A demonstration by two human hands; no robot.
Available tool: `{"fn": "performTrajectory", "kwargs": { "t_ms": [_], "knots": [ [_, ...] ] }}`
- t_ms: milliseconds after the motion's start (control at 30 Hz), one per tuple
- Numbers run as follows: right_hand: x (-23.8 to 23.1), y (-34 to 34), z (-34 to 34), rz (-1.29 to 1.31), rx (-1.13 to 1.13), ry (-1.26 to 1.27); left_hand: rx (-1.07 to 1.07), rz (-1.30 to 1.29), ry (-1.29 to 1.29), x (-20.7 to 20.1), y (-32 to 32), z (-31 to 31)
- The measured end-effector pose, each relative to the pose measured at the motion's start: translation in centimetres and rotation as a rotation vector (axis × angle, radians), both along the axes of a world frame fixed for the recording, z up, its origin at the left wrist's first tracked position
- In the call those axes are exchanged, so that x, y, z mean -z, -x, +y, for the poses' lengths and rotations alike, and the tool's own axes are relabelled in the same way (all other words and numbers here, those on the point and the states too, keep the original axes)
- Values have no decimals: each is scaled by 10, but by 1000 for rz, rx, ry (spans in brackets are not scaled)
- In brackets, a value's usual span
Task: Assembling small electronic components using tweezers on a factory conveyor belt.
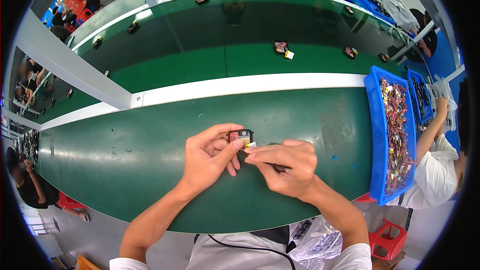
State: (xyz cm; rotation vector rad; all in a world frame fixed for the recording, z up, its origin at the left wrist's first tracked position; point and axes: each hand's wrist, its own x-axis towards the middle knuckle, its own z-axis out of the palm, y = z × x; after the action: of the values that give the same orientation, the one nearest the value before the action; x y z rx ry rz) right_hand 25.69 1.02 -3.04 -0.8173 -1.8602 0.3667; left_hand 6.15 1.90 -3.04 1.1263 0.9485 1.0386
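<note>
In front of me, over the green table (150, 155), my left hand (210, 152) grips a small black plastic housing (241, 133) between thumb and fingers. Inside the housing show a red circuit board and a round grey part. A small white battery pouch with yellow tape (250, 145) sticks out at its lower edge. My right hand (287, 167) is closed around a thin dark tool (281, 167), mostly hidden by the fingers. Its fingertips meet the lower edge of the housing, next to the battery; the tool's tip cannot be made out.
At right stands a blue tray (376, 135) heaped with red circuit boards, beside another blue tray (419, 95) of black parts. Past a white rail (240, 83) lies a green conveyor belt (200, 60) with spaced-out housings (281, 46). Co-workers sit around; one white-sleeved arm (432, 125) is near the trays.
</note>
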Motion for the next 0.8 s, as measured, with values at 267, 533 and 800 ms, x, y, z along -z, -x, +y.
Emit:
{"fn": "performTrajectory", "kwargs": {
  "t_ms": [267,533,800],
  "knots": [
    [1,1,-2,-45,10,-7,-20,68,5,-3,-2,1],
    [-4,-8,11,121,84,-54,-340,339,-198,-4,39,130],
    [1,-3,13,69,81,-135,-678,1661,-885,-4,124,218]
  ]
}}
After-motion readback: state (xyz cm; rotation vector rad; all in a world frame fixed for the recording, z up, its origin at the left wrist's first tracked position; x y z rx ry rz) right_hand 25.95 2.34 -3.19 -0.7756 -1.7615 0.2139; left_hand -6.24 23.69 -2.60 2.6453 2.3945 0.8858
